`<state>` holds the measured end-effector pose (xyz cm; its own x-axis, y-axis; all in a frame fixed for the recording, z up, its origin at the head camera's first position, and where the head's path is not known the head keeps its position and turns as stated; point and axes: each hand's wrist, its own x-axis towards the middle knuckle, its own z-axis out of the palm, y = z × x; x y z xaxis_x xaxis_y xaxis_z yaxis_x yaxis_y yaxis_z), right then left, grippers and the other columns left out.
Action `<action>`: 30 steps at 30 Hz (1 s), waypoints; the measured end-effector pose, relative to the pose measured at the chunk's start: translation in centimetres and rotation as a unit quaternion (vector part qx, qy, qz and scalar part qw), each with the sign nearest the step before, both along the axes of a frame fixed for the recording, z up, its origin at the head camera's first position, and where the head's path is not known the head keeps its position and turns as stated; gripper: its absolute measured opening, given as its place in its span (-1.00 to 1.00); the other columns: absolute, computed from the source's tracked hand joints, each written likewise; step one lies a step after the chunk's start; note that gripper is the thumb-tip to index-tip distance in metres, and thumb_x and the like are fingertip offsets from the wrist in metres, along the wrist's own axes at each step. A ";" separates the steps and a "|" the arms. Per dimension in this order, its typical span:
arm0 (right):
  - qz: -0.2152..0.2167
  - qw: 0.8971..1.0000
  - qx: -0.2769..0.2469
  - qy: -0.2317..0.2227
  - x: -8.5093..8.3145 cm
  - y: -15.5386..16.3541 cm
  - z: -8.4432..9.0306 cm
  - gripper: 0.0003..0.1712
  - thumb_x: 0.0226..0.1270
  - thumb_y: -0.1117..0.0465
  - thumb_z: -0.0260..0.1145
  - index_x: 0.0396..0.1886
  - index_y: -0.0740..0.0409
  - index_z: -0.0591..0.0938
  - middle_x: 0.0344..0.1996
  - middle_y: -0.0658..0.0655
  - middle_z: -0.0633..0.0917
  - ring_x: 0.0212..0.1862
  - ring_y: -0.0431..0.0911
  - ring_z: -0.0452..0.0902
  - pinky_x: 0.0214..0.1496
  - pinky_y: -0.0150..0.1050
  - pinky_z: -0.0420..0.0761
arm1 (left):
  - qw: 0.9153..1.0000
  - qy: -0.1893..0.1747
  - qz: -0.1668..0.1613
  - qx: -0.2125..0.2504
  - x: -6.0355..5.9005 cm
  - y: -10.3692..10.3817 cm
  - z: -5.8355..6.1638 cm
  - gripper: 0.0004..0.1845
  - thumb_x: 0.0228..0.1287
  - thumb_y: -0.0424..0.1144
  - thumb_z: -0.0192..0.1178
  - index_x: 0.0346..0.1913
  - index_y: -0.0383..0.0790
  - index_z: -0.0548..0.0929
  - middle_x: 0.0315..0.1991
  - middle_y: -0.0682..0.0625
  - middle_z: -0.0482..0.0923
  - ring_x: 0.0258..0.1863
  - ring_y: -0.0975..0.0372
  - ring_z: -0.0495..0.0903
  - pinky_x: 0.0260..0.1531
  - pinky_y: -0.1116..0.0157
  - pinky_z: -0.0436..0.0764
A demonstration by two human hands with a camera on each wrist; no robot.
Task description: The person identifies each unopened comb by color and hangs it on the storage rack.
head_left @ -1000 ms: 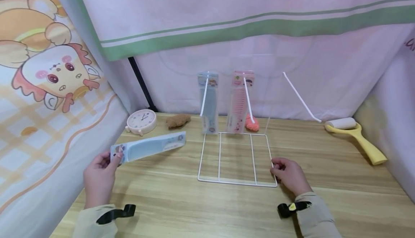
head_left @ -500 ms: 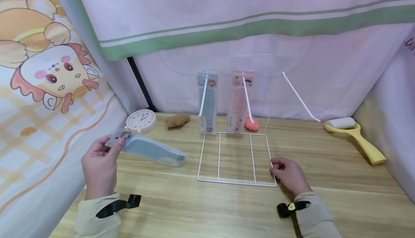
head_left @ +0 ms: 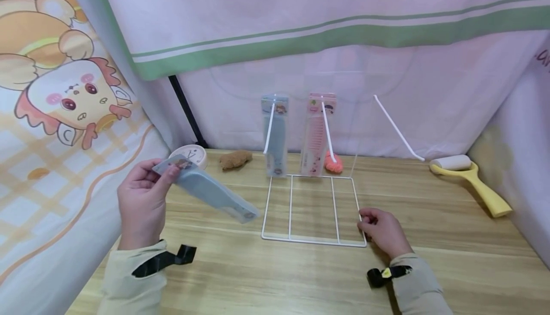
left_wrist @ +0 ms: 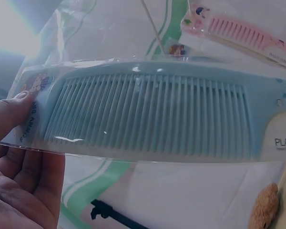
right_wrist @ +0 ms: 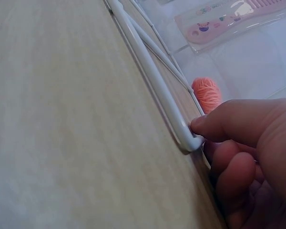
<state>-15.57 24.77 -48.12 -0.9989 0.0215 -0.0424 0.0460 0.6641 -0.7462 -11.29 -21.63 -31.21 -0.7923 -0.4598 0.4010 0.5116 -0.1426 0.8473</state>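
The left hand pinches the top end of a packaged blue comb, holding it in the air above the table, just left of the white wire rack, with its far end tilted down toward the rack. The right hand rests at the rack's near right corner, fingers curled against the wire, apparently pinching it. A second blue comb and a pink comb hang on the rack's upright rods.

comb handle cut off, packaging print unreadable
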 end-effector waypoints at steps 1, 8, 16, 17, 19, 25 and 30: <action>-0.001 1.000 0.001 -0.001 0.0 0.0 0.0 -0.61 0.26 0.25 0.40 0.06 0.29 0.67 -0.34 0.07 0.62 -0.31 -0.09 0.50 -0.31 -0.27 0.51 | 1.000 -0.002 -0.004 -0.007 0.0 0.2 0.2 -0.75 0.11 -0.54 0.42 -0.15 -0.51 0.64 -0.34 -0.13 0.72 -0.37 0.24 0.66 -0.26 0.42 0.70; -0.005 1.000 0.000 -0.006 -0.3 0.1 -0.4 -0.61 0.26 0.26 0.41 0.06 0.29 0.67 -0.34 0.07 0.63 -0.31 -0.10 0.49 -0.36 -0.29 0.49 | 0.993 -0.055 -0.052 -0.087 0.0 1.6 1.2 -0.84 0.15 -0.49 0.42 -0.21 -0.40 0.70 -0.37 -0.04 0.73 -0.37 0.27 0.62 -0.35 0.43 0.65; -0.002 1.000 -0.004 0.000 -0.3 0.1 -0.4 -0.62 0.26 0.26 0.40 0.06 0.29 0.67 -0.34 0.07 0.63 -0.31 -0.09 0.49 -0.34 -0.30 0.50 | 0.970 -0.068 -0.097 -0.212 -0.2 3.5 1.9 -0.88 0.21 -0.39 0.42 -0.21 -0.32 0.74 -0.41 0.04 0.70 -0.43 0.28 0.53 -0.47 0.44 0.58; -0.002 1.000 -0.006 0.000 -0.3 0.1 -0.4 -0.62 0.26 0.26 0.40 0.06 0.30 0.67 -0.34 0.07 0.63 -0.31 -0.09 0.49 -0.35 -0.30 0.50 | 0.967 -0.064 -0.101 -0.224 -0.2 3.7 2.0 -0.88 0.22 -0.38 0.41 -0.21 -0.32 0.74 -0.40 0.04 0.70 -0.43 0.29 0.53 -0.47 0.44 0.58; -0.003 1.000 -0.005 0.000 -0.2 0.1 -0.3 -0.62 0.26 0.27 0.40 0.06 0.30 0.67 -0.34 0.07 0.63 -0.31 -0.09 0.49 -0.35 -0.30 0.50 | 0.964 -0.054 -0.109 -0.239 -0.3 4.3 2.2 -0.89 0.22 -0.40 0.40 -0.21 -0.33 0.74 -0.40 0.04 0.70 -0.44 0.29 0.54 -0.47 0.43 0.58; -0.001 1.000 -0.004 0.003 -0.3 0.2 -0.3 -0.63 0.25 0.27 0.41 0.05 0.30 0.68 -0.36 0.06 0.63 -0.32 -0.10 0.49 -0.34 -0.31 0.50 | 0.953 -0.030 -0.126 -0.274 -0.3 5.7 2.6 -0.91 0.25 -0.45 0.36 -0.20 -0.38 0.73 -0.40 0.05 0.68 -0.50 0.30 0.48 -0.55 0.43 0.50; -0.001 1.000 -0.004 0.001 -0.3 0.2 -0.3 -0.62 0.25 0.26 0.41 0.06 0.29 0.68 -0.35 0.06 0.63 -0.31 -0.10 0.49 -0.33 -0.29 0.49 | 0.949 -0.009 -0.148 -0.277 -0.4 6.5 2.8 -0.90 0.25 -0.50 0.34 -0.18 -0.43 0.72 -0.40 0.05 0.68 -0.50 0.31 0.48 -0.55 0.43 0.50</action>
